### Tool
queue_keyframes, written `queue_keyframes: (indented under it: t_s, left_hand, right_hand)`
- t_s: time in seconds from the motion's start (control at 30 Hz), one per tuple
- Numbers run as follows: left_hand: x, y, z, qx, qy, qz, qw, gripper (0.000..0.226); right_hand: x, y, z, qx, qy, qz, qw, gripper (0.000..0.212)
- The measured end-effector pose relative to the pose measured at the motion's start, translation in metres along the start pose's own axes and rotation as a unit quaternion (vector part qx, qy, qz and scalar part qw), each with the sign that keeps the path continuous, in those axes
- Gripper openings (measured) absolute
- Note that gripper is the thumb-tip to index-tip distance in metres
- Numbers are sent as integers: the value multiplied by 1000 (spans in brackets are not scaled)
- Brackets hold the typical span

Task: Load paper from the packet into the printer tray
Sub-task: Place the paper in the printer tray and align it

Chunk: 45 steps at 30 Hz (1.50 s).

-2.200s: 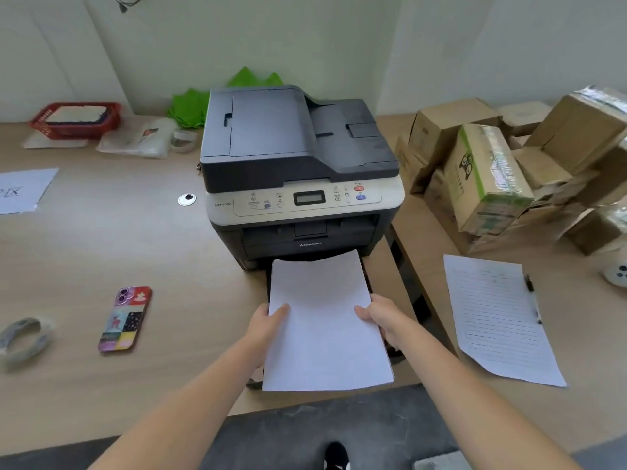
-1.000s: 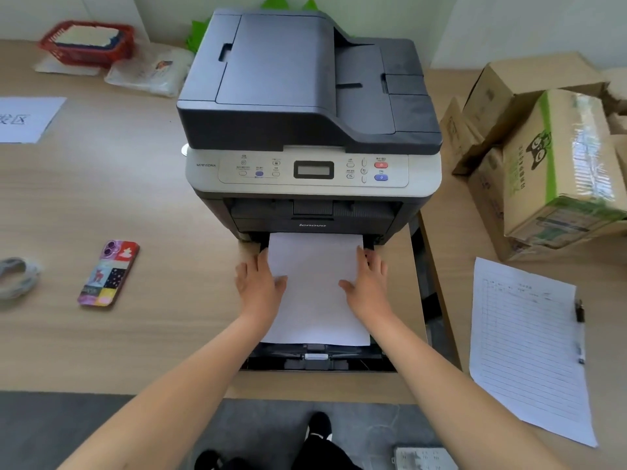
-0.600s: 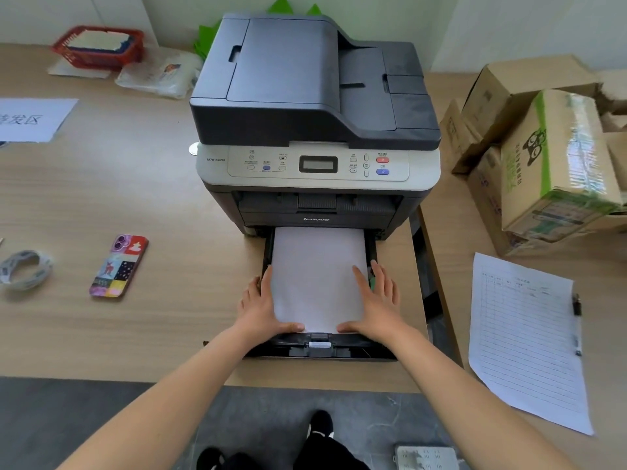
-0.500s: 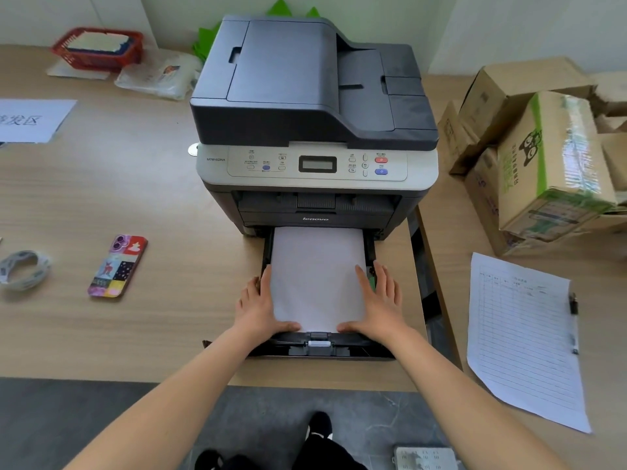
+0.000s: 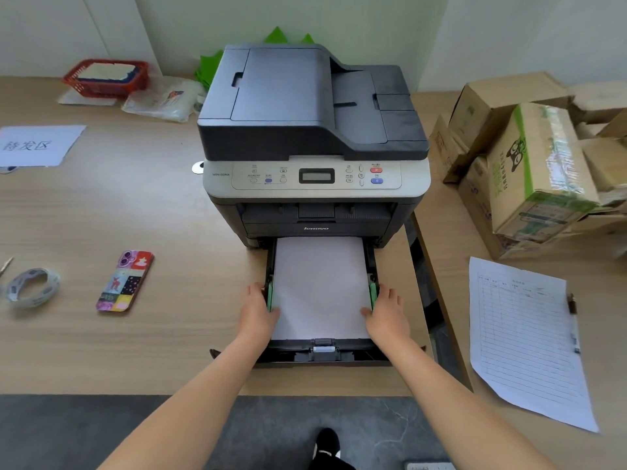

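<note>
A dark grey and beige printer (image 5: 312, 137) stands on the wooden desk. Its black paper tray (image 5: 325, 354) is pulled out toward me. A white stack of paper (image 5: 320, 286) lies flat inside the tray. My left hand (image 5: 258, 308) rests against the tray's left side, on the green paper guide (image 5: 270, 296). My right hand (image 5: 386, 312) rests against the right side, on the other green guide (image 5: 373, 293). Both thumbs touch the paper's edges. No paper packet is in view.
A phone in a colourful case (image 5: 125, 281) and a tape roll (image 5: 32, 287) lie at the left. A lined sheet with a pen (image 5: 527, 337) lies at the right, cardboard boxes (image 5: 529, 164) behind it. A red basket (image 5: 107, 76) stands at the back left.
The paper went from held above the tray to lying flat inside it. My hands slid from on top of the sheets out to the tray's side guides.
</note>
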<state>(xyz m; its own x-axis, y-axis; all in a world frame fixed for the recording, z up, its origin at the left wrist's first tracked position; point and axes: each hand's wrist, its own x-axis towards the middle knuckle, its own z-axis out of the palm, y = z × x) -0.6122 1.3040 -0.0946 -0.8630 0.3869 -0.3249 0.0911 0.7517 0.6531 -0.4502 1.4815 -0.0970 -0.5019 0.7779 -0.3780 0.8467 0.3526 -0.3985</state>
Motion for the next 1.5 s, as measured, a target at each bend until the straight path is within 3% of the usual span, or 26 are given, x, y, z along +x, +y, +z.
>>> queue_keyframes:
  t_s: [0.13,0.23,0.33,0.43,0.73,0.87,1.07,1.17,1.27,1.5]
  left_hand:
    - [-9,0,-9,28,80,59,995,34]
    - [-12,-9,-17,55,34,29,997,25]
    - [-17,-20,-20,72,-21,-9,997,34]
    - [-26,-26,-20,48,-23,35,998,42]
    - [-27,-18,-16,113,-3,46,993,46]
    - [-32,-16,-11,97,-16,28,995,53]
    - [-37,-12,-8,177,-54,20,983,57]
    - [-33,-6,-9,0,-72,-53,996,56]
    - [-29,4,-16,-162,-90,-151,971,56]
    - [-10,14,-17,-203,-95,-221,949,56]
  right_hand:
    - [-4,0,-16,74,84,-10,994,43]
    - [-6,4,-29,121,39,13,992,34]
    - [-10,7,-34,114,-52,25,992,42]
    - [-15,9,-38,125,-89,25,988,47]
    - [-18,2,-46,122,-110,30,986,54]
    - [-16,-3,-42,120,-101,42,987,57]
    - [-17,-4,-39,130,-95,51,986,62]
    - [-18,-7,-40,136,-90,60,985,60]
    - [-20,-12,-42,149,-93,78,981,51]
    - [-16,-18,-43,177,-89,125,972,39]
